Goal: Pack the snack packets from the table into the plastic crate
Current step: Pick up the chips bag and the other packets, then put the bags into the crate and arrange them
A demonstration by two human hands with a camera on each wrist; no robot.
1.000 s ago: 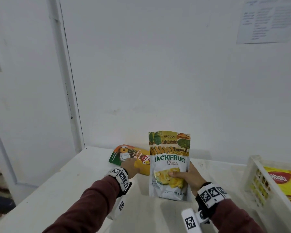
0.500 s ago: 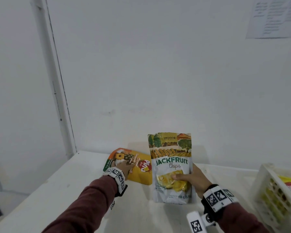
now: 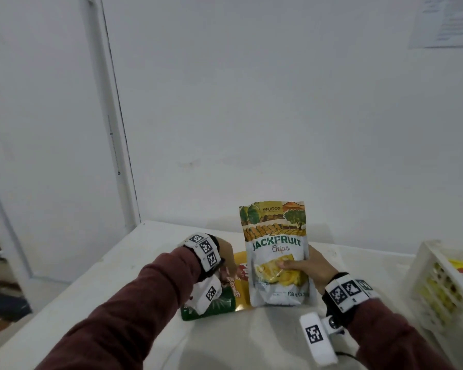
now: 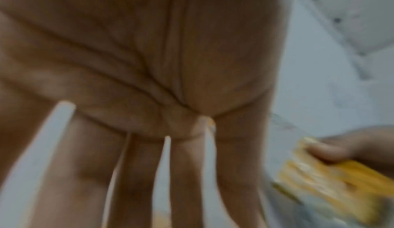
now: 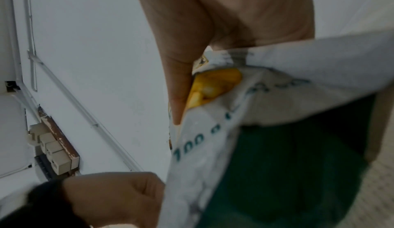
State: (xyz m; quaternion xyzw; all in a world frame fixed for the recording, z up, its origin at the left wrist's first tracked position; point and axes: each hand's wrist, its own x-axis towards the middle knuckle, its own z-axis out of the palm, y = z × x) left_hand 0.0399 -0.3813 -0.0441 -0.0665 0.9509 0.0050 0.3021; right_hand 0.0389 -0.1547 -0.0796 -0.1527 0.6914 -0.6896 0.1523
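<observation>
Right hand (image 3: 309, 268) clamps upright white-green jackfruit chips pouch (image 3: 277, 259) over white worktop (image 3: 134, 265). Left hand (image 3: 226, 253), fingers straight, presses flat orange-green snack packet (image 3: 225, 295). Step: gathering. Next likely: carry right into white slatted plastic crate (image 3: 439, 284).

table (image 3: 134, 265): white, set vs wall | on it: yellow/green packet (image 3: 226, 303) flat, mid, toward far edge | white plastic crate (image 3: 422, 284) at right edge, yellow packets inside

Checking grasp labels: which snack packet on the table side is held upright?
The Jackfruit Chips packet, which the right hand grips upright. The yellow-and-green packet lies flat under the left hand.
</observation>
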